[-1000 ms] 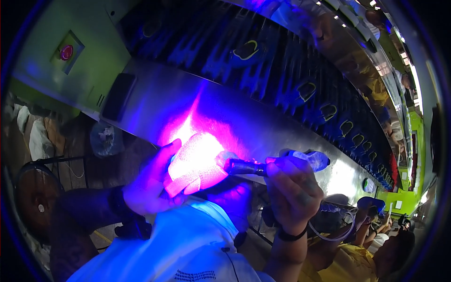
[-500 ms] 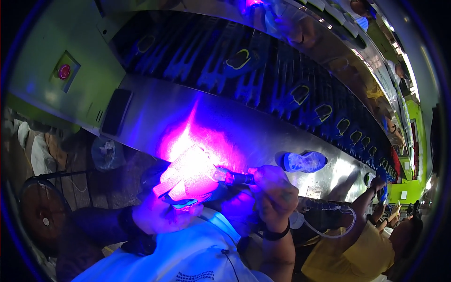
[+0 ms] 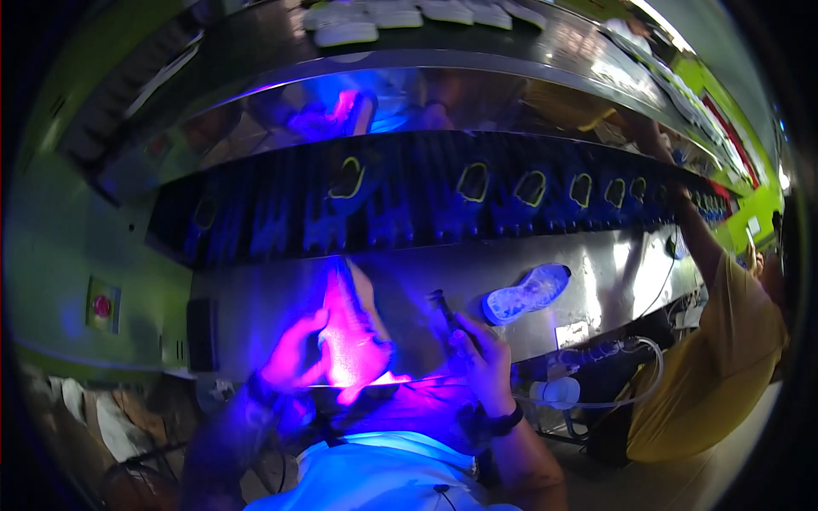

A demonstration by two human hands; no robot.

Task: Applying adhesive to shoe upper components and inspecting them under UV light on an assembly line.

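Note:
My left hand (image 3: 294, 353) grips the side of a shoe upper (image 3: 351, 336), which stands with its toe pointing away over the steel worktop's near edge. Strong pink-violet light floods the upper, so its details are washed out. In my right hand (image 3: 487, 356) is a slim dark brush (image 3: 443, 312), its head raised and apart from the shoe. A pale shoe sole (image 3: 527, 295) lies on the worktop to the right of the brush.
Beyond the steel worktop (image 3: 264, 294) runs a dark conveyor (image 3: 426, 226) carrying several dark pieces with yellow-green rims (image 3: 474, 182). White shoes (image 3: 345, 32) line a shelf above. A person in yellow (image 3: 716, 358) works at right, near a pale hose (image 3: 656, 375). A green panel bears a red button (image 3: 102, 307).
My view has swung toward the conveyor. The brush has come away from the shoe. The shoe has turned from lying across my left hand to pointing away from me.

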